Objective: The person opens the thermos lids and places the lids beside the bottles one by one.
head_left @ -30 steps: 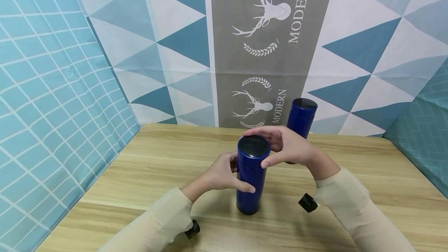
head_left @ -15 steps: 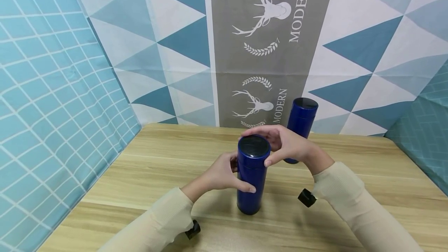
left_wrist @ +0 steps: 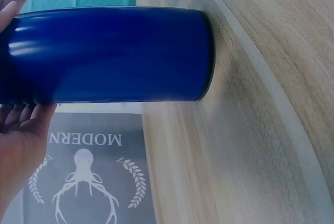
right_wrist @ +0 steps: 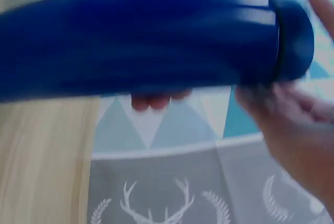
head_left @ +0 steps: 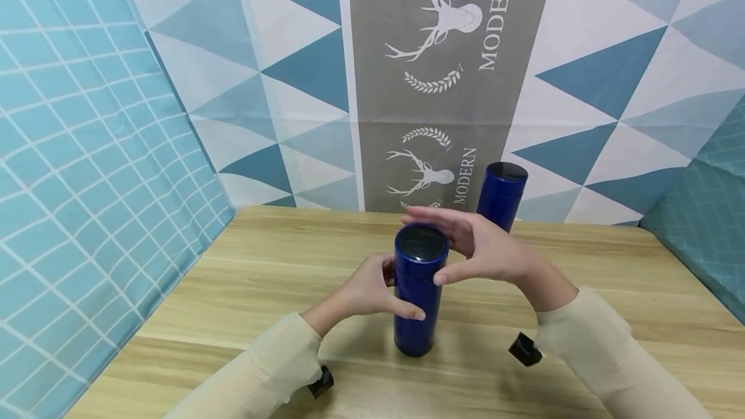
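A blue thermos bottle [head_left: 416, 315] with a glossy dark top stands upright on the wooden table. My left hand [head_left: 368, 286] grips its body from the left, thumb across the front and fingertips behind. Around its lid [head_left: 421, 249] lies my right hand [head_left: 485, 247], spread loosely. In the right wrist view, the thumb [right_wrist: 319, 6] is apart from the lid, while the other fingers [right_wrist: 255, 101] are close to its far side. The left wrist view shows the base of the bottle [left_wrist: 130, 54] against the tabletop.
A second blue thermos bottle [head_left: 502, 196] stands farther back on the right, partly hidden by the right hand. The wooden table [head_left: 279, 264] meets a patterned cloth wall [head_left: 314, 173] behind and a blue tiled-pattern sheet [head_left: 75, 167] on the left.
My right hand has loosened at the lid, and its wrist has shifted slightly right and toward me. The left hand and the bottle it holds stay in place.
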`<state>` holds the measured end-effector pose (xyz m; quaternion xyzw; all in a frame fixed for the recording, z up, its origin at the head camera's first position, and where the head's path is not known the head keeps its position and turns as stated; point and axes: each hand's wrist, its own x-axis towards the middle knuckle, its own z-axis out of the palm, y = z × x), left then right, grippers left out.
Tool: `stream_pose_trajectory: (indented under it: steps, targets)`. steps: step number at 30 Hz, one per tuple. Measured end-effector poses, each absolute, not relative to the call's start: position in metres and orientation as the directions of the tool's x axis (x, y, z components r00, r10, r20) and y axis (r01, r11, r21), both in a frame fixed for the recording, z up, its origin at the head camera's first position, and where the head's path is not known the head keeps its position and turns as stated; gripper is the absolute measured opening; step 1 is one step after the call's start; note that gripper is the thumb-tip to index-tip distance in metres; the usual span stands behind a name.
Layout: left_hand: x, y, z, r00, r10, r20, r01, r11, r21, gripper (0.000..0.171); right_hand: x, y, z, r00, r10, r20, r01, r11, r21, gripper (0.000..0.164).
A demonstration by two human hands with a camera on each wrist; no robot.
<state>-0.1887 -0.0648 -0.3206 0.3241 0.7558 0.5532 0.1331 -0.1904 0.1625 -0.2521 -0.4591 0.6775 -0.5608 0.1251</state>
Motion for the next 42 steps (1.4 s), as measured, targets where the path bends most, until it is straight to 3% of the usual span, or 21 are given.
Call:
stream_pose_trajectory:
  steps: [5, 10, 20, 42]
  targets:
    - [-0.190, -0.069, -0.317, -0.761, 0.626, 0.169, 0.353, 0.181, 0.918, 0.065, -0.171, 0.150, -0.252, -0.714, -0.605, 0.352, -0.513, 0.111, -0.851, 0.080]
    - [-0.190, -0.071, -0.315, -0.767, 0.620, 0.165, 0.348, 0.186, 0.919, 0.066, -0.165, 0.143, -0.254, -0.778, -0.524, 0.347, -0.489, 0.159, -0.857, 0.068]
    - [-0.189, -0.078, -0.316, -0.777, 0.611, 0.152, 0.325, 0.183, 0.928, 0.066, -0.182, 0.143, -0.253, -0.680, -0.632, 0.371, -0.536, 0.084, -0.840, 0.064]
    - [-0.187, -0.063, -0.322, -0.770, 0.624, 0.135, 0.322, 0.197, 0.926, 0.063, -0.205, 0.166, -0.259, -0.516, -0.791, 0.328, -0.480, -0.050, -0.876, 0.067]
